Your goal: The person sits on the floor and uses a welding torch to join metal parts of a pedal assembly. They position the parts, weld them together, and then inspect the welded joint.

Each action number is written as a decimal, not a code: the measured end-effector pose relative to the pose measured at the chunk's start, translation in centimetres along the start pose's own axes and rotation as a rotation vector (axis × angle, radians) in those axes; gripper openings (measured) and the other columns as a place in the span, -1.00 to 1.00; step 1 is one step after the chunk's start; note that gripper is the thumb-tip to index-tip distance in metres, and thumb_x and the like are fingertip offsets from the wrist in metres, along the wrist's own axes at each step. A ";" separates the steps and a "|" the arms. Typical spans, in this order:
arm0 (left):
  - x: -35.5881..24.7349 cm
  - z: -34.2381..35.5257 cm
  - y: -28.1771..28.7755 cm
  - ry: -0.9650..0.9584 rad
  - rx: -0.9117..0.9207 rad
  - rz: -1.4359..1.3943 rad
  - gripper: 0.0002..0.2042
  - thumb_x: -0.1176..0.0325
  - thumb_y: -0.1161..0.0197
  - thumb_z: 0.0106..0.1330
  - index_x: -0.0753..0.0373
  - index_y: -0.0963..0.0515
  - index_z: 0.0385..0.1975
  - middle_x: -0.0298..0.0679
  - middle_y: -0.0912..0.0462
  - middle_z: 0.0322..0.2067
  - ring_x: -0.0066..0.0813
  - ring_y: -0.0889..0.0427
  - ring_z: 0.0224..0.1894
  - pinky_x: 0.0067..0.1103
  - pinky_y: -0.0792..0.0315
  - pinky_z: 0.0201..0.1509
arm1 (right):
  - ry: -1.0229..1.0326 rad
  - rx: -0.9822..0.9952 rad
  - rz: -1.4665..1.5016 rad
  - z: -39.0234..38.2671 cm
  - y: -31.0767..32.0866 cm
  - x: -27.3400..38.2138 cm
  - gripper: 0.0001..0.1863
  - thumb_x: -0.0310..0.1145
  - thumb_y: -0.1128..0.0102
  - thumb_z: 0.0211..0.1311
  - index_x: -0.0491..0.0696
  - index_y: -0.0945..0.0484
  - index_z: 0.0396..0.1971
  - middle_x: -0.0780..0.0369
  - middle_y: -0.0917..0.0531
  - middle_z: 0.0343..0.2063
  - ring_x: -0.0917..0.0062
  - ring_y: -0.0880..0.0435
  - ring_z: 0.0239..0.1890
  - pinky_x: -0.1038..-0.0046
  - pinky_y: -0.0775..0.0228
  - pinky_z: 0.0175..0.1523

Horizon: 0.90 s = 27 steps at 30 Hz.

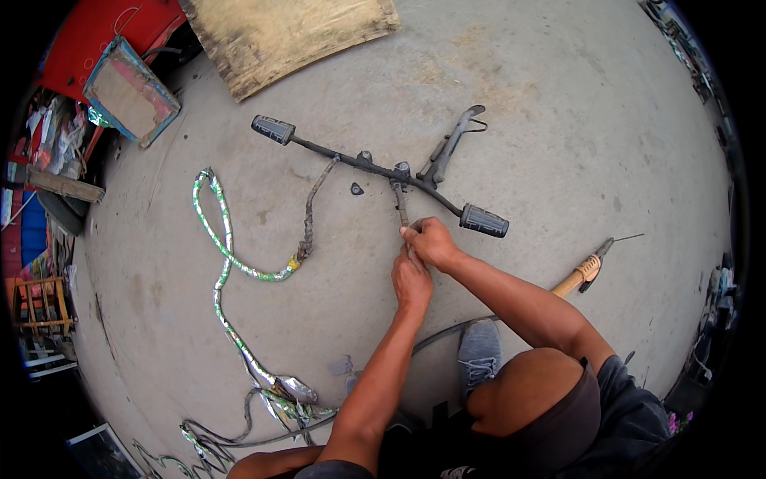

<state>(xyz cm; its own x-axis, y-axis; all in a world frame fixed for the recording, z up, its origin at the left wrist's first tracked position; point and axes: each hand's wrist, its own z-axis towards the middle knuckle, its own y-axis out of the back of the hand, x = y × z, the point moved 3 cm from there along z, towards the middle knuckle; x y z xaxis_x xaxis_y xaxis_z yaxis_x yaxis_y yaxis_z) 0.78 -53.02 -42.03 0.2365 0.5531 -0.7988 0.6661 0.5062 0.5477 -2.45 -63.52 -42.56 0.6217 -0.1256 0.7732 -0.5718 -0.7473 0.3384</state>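
Note:
A dark metal footpeg bar [319, 149] with ribbed black rubber pegs lies slantwise on the concrete. A side stand [453, 144] juts from its far side. Down from the bar toward me runs a narrow grey-brown strip [401, 206], possibly cloth or a wrapped rod. My right hand [435, 242] pinches its lower end. Just below, my left hand [412, 279] is closed round the same piece; the part between my fingers is hidden. A second dirty strip [309, 209] reaches from the bar to a silver-green foil-wrapped rope [227, 255] looped at the left.
Right of my right forearm lies a wooden-handled tool [581, 273] with a thin metal tip. A small dark piece [357, 189] sits near the bar. Loose cords [247, 439] trail at the lower left. Beyond are a wooden board [295, 40] and a blue-edged frame [132, 92].

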 end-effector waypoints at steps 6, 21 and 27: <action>0.0 0.1 0.1 -0.012 -0.005 0.011 -0.65 0.33 0.13 0.46 0.34 -0.43 0.13 0.22 -0.61 -0.21 0.29 -0.55 -0.13 -0.09 -0.43 -0.11 | 0.037 -0.014 -0.047 0.0 -0.2 0.1 -0.62 -0.22 -0.21 0.27 -0.33 -0.63 -0.32 0.05 -0.68 -0.53 0.42 -0.66 -0.43 0.35 -0.47 -0.23; 0.2 0.1 0.5 -0.045 0.007 0.006 -0.62 0.23 0.13 0.50 0.38 -0.41 0.09 0.24 -0.59 -0.24 0.28 -0.55 -0.17 -0.06 -0.41 -0.14 | 0.040 -0.049 -0.096 -1.1 0.7 1.2 -0.63 -0.16 -0.24 0.19 -0.24 -0.65 -0.37 -0.09 -0.68 -0.37 0.09 -0.69 -0.21 0.22 -0.49 -0.09; 0.2 0.1 0.4 -0.042 0.012 0.037 -0.65 0.23 0.13 0.50 0.38 -0.44 0.02 0.22 -0.59 -0.27 0.26 -0.56 -0.20 -0.05 -0.41 -0.17 | 0.063 -0.050 -0.130 -0.7 0.6 1.4 -0.62 -0.17 -0.27 0.15 -0.25 -0.65 -0.29 -0.10 -0.68 -0.33 0.08 -0.68 -0.18 0.23 -0.48 -0.05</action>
<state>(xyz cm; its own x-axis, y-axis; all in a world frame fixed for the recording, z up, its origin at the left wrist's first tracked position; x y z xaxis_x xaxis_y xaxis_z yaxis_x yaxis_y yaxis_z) 1.20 -52.81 -42.00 0.2904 0.5429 -0.7880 0.6650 0.4777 0.5741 -2.36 -63.69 -40.91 0.6581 0.0129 0.7529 -0.5155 -0.7211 0.4629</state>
